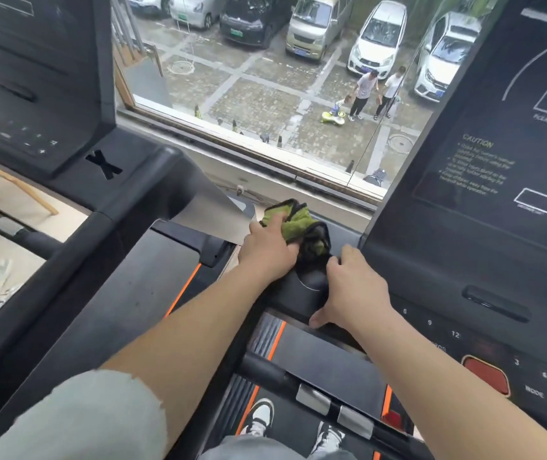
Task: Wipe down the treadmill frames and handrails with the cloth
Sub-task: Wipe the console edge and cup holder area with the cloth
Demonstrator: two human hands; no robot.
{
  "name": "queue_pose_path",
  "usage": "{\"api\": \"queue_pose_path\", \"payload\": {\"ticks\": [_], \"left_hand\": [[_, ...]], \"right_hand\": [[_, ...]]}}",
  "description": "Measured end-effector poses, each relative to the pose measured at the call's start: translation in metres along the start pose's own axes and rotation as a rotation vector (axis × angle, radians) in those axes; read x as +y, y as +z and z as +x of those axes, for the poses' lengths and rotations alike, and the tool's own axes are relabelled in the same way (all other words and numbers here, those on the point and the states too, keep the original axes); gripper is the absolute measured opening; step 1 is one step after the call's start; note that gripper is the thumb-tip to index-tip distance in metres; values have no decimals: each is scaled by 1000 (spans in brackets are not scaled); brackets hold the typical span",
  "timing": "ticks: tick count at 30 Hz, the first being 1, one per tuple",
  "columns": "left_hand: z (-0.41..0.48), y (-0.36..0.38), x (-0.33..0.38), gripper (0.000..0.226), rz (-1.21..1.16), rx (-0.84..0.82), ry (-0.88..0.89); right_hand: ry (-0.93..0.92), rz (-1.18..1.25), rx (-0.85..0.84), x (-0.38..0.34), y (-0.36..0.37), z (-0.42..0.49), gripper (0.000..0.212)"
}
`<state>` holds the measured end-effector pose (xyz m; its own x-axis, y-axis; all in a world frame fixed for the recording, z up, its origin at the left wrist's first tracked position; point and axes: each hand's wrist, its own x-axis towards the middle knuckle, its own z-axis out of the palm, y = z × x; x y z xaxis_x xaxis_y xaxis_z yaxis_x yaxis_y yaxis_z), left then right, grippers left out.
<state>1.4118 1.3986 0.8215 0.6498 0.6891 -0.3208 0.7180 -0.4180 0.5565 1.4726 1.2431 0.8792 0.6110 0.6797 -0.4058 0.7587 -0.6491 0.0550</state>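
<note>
The left hand [267, 250] has its fingers curled into the green cloth [295, 220], bunching it and pressing it onto the black frame arm [310, 283] that juts from the side of the console [464, 227]. The cloth sits under and just beyond those fingertips, at the far end of the arm. The right hand [353, 287] grips the same arm just behind the cloth, fingers bent over its top and thumb tucked under the near edge, with the fingertips almost touching the cloth's dark hem

The job looks to be mid-way at best. No damp streak shows, so which surfaces are already wiped cannot be told. This arm is the part in hand. The handrail [332, 406] with its silver plates, below both wrists, probably still waits, as does the far side of the frame, which is out of view, and perhaps the neighbouring treadmill [49, 161]

Room is tight. A silver upright [212, 207] stands right beside the left fingers, and the console wall rises just to the right of the right fingers. The red stop button [486, 375] lies beside the right forearm, easy to knock on a wide sweep. Beyond the fingertips is the window [265, 78]
</note>
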Motion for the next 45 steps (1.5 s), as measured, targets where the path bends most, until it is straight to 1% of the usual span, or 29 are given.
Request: {"api": "queue_pose_path", "payload": {"ticks": [2, 3, 5, 8, 10, 13, 16, 17, 19, 21, 23, 27, 29, 31, 32, 33, 34, 35, 36, 37, 38, 39, 40, 41, 42, 45], "left_hand": [[-19, 8, -1, 66, 99, 34, 16], [-32, 12, -5, 70, 162, 44, 36], [-47, 14, -18, 78, 240, 58, 79], [-18, 5, -13, 78, 273, 38, 87], [16, 1, 4, 75, 226, -9, 61], [72, -7, 20, 68, 2, -86, 40], [98, -19, 19, 57, -265, -158, 68], [98, -19, 15, 53, -324, -155, 65], [84, -15, 3, 56, -379, -106, 52], [52, -10, -13, 61, -363, -78, 13], [7, -3, -36, 61, -284, -49, -33], [-88, 3, -66, 69, -91, 7, -15], [-86, 0, -68, 70, -48, 10, -13], [-56, -5, -61, 67, -60, -21, -35], [-37, -8, -54, 66, -104, -53, -43], [-21, -12, -48, 65, -176, -85, -58], [-7, -13, -43, 65, -256, -99, -74], [1, -12, -40, 64, -311, -93, -87], [0, -10, -38, 65, -324, -78, -90], [-9, -7, -39, 65, -299, -56, -83], [-25, -4, -42, 64, -238, -33, -69], [-48, 2, -48, 64, -157, -7, -50], [-73, 8, -56, 64, -82, 22, -17], [-97, 13, -66, 67, -18, 43, 11], [-118, 17, -77, 71, 29, 57, 30], [-170, 20, -108, 78, 122, 57, 8]], "right_hand": [[3, 14, -19, 9, 0, 3, 134], [9, 44, -33, 14, 1, 5, 143], [23, 101, -53, 17, 2, 9, 150], [36, 148, -60, 15, 3, 12, 151], [33, 172, -58, 16, 6, 13, 152], [41, 201, -48, 18, 11, 16, 154], [47, 184, -50, 17, 11, 18, 153], [53, 171, -57, 16, 10, 18, 153], [58, 150, -62, 15, 10, 18, 154], [65, 147, -57, 15, 10, 19, 154], [69, 154, -61, 16, 10, 19, 154], [77, 176, -65, 15, 11, 19, 153], [58, 183, -69, 18, 9, 18, 153], [49, 177, -67, 18, 8, 14, 151], [50, 152, -42, 17, 9, 10, 148], [39, 117, 26, 15, 12, 4, 141], [-5, 82, 128, 10, 17, -3, 128], [-81, 53, 257, 3, 22, -13, 106], [-155, 57, 380, -7, 29, -25, 78], [-213, 88, 464, -17, 35, -37, 53], [-247, 132, 419, -27, 40, -51, 37], [-254, 180, 289, -34, 44, -63, 31], [-222, 200, 92, -38, 51, -71, 34], [-189, 202, -60, -38, 57, -76, 41], [-170, 207, -137, -34, 61, -78, 47], [-144, 199, -228, -21, 66, -83, 59]]}}
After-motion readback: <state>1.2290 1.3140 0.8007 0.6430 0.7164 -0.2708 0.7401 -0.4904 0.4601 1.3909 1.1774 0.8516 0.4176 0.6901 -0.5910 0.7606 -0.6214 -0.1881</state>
